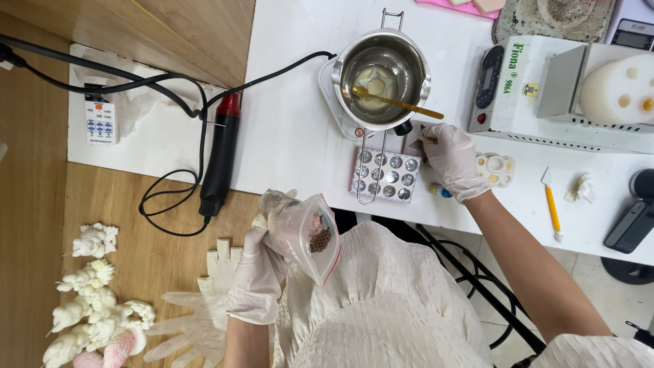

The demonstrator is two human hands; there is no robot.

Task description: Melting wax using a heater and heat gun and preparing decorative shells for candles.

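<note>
My white pleated dress (pixel 381 300) fills the bottom of the view, closest to me. Beyond it, the white table (pixel 286 136) is the biggest thing, with a wooden floor (pixel 41 197) to its left. On the table's right stands a white machine (pixel 545 88) with a dark control panel, holding a white wax block (pixel 616 88). Near the middle sits a steel melting pot (pixel 383 76) on a small white heater (pixel 334 109), a gold spoon (pixel 392 101) resting inside over pale wax. A black heat tool (pixel 219 158) with a red end lies at the table's left edge, its cable looping beside it.

My left hand (pixel 262 272), gloved in white, is low over my lap, its fingers (pixel 272 204) pinching a clear zip bag (pixel 312 235) with a red seal; small brown bits sit inside it. My right hand (pixel 449 160), also gloved, rests on the table just right of the pot's wire handle, fingers (pixel 430 136) curled together on a small dark piece I cannot identify.

Just left of that hand lies a tray of 12 round silver cups (pixel 385 175). A small white palette (pixel 497 169) is touching my right wrist, and a yellow-handled tool (pixel 552 208) lies farther right. White wax figures (pixel 92 307) and a spare glove (pixel 191 327) lie on the floor.
</note>
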